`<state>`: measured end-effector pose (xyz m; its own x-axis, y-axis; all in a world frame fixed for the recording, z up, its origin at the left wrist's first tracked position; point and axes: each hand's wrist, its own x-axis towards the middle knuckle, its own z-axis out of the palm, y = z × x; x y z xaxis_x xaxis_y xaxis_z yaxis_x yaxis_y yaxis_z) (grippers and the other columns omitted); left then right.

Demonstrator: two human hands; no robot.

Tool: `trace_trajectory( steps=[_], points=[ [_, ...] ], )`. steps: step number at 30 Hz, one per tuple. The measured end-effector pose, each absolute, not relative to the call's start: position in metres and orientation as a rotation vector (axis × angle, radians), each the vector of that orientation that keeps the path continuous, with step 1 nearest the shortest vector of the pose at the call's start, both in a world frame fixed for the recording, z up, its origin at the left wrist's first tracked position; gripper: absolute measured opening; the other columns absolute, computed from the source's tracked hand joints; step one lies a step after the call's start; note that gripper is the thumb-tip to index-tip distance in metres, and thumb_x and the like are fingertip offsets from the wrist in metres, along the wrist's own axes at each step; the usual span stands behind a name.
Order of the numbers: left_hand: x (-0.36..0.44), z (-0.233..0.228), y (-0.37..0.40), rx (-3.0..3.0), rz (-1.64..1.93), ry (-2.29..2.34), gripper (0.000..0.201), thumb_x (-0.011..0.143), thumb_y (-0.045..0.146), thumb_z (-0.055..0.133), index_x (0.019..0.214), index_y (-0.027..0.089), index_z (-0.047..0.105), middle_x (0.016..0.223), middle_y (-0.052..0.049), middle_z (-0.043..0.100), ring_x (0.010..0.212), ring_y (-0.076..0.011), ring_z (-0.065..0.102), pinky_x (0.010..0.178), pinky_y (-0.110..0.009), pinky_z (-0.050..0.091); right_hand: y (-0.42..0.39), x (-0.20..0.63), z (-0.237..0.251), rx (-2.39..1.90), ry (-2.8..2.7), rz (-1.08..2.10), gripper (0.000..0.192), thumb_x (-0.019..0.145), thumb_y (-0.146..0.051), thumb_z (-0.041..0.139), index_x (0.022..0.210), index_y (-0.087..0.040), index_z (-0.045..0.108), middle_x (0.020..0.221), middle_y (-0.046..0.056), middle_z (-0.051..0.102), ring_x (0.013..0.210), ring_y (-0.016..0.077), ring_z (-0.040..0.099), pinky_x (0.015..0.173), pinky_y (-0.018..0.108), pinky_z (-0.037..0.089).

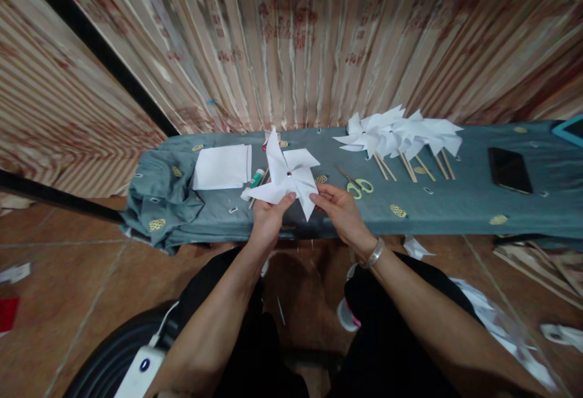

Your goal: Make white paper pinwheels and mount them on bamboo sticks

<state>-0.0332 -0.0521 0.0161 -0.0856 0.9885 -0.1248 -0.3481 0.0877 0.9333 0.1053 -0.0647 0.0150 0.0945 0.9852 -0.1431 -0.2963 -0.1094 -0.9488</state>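
Observation:
Held up over the near side of the bench is a white paper pinwheel (296, 167) with a small shiny pin at its centre. My left hand (268, 219) grips its lower left part, thumb on top. On the lower right blade, the fingers of my right hand (339, 209) pinch the paper. Green-handled scissors (359, 186) lie just right of the pinwheel. A green and white glue stick (255, 180) rests to its left, beside thin wooden sticks (252, 202) partly hidden by the paper.
White paper sheets (223, 167) are stacked on the left of the cloth-covered bench (291, 228). Several finished pinwheels (401, 133) on sticks lie at the back right, near a black phone (510, 170). A curtain (291, 39) hangs behind. Paper scraps (416, 247) litter the floor.

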Motion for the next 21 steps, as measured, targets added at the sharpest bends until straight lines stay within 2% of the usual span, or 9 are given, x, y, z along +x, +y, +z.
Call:
trace_trajectory(
  steps=[5,9,13,15,17,19,21],
  points=[
    [-0.038,0.013,-0.048,0.85,1.377,1.138,0.026,0.056,0.026,0.083,0.074,0.015,0.068,0.076,-0.005,0.073,0.089,-0.025,0.069,0.078,-0.035,0.056,-0.07,0.106,0.015,-1.158,-0.966,1.331,0.034,0.061,-0.041,0.082,0.086,-0.021,0.071,0.082,0.002,0.075,0.074,0.0152,0.065,0.074,0.03,0.052],
    [-0.043,0.014,-0.045,0.907,1.372,1.153,0.028,0.055,0.022,0.081,0.08,0.014,0.071,0.084,-0.006,0.075,0.09,-0.023,0.069,0.082,-0.033,0.055,-0.071,0.115,0.016,-1.223,-1.11,1.252,0.039,0.062,-0.045,0.082,0.089,-0.021,0.07,0.09,0.004,0.074,0.082,0.0178,0.066,0.082,0.034,0.052],
    [-0.046,0.014,-0.045,0.941,1.346,1.176,0.034,0.052,0.02,0.082,0.084,0.014,0.073,0.086,-0.006,0.076,0.081,-0.0211,0.069,0.08,-0.033,0.054,-0.067,0.138,0.022,-1.359,-1.191,0.852,0.049,0.07,-0.053,0.075,0.105,-0.02,0.067,0.11,0.012,0.07,0.098,0.0243,0.065,0.091,0.043,0.05],
    [-0.046,0.012,-0.045,0.97,1.313,1.192,0.031,0.051,0.021,0.081,0.081,0.014,0.073,0.082,-0.005,0.076,0.075,-0.0203,0.068,0.076,-0.032,0.054,-0.065,0.15,0.026,-1.429,-1.268,0.575,0.062,0.069,-0.052,0.076,0.12,-0.02,0.061,0.131,0.015,0.06,0.119,0.0286,0.057,0.1,0.047,0.045],
    [-0.044,0.01,-0.046,1.014,1.269,1.197,0.029,0.05,0.022,0.08,0.077,0.014,0.072,0.078,-0.004,0.075,0.071,-0.0196,0.067,0.072,-0.031,0.053,-0.063,0.159,0.03,-1.427,-1.383,0.464,0.071,0.068,-0.052,0.078,0.128,-0.022,0.057,0.145,0.014,0.049,0.134,0.0296,0.045,0.108,0.048,0.038],
    [-0.042,0.009,-0.047,1.066,1.225,1.196,0.028,0.048,0.022,0.079,0.074,0.014,0.071,0.075,-0.004,0.074,0.069,-0.0195,0.066,0.068,-0.03,0.053,-0.061,0.165,0.032,-1.382,-1.508,0.515,0.068,0.067,-0.051,0.079,0.126,-0.025,0.059,0.148,0.011,0.046,0.138,0.0285,0.041,0.111,0.048,0.035],
    [-0.04,0.008,-0.049,1.123,1.187,1.195,0.028,0.048,0.022,0.079,0.074,0.014,0.071,0.074,-0.004,0.074,0.068,-0.0194,0.066,0.066,-0.029,0.052,-0.06,0.168,0.033,-1.333,-1.591,0.649,0.056,0.068,-0.049,0.08,0.117,-0.026,0.066,0.143,0.009,0.052,0.135,0.0282,0.045,0.112,0.047,0.034]
  ],
)
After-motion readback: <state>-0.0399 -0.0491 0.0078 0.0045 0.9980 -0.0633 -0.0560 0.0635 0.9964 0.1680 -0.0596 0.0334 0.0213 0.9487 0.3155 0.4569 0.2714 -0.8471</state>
